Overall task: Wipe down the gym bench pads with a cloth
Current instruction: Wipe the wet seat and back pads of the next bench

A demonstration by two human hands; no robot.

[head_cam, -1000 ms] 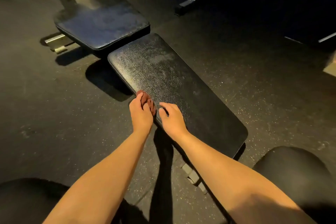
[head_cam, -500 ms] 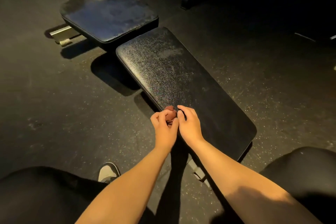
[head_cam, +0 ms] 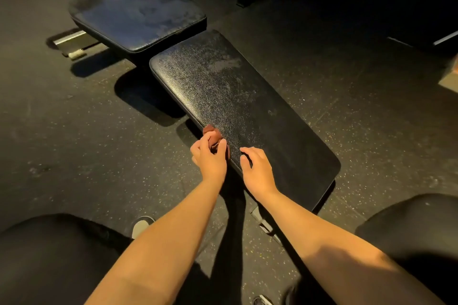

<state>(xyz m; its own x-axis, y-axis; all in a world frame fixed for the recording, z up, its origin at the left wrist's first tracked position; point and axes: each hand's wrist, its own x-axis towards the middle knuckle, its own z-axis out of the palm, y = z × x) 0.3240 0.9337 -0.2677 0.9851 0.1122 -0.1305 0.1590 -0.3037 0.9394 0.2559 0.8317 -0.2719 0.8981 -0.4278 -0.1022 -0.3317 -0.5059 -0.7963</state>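
The cloth [head_cam: 210, 134], a small reddish-brown wad, sits on the left long edge of the long pad [head_cam: 247, 111], about midway along it. Our left hand [head_cam: 210, 160] bunches it, the grip closed round it. Our right hand [head_cam: 256, 171] rests just beside it on the same edge, fingers loose, grip holding nothing. We judge the wad too small for good strokes: better to spread it flat, press with the palm and sweep in overlapping passes toward the far end, then do the seat pad [head_cam: 138, 17]. Both pads look black, grained and hazy with pale smears
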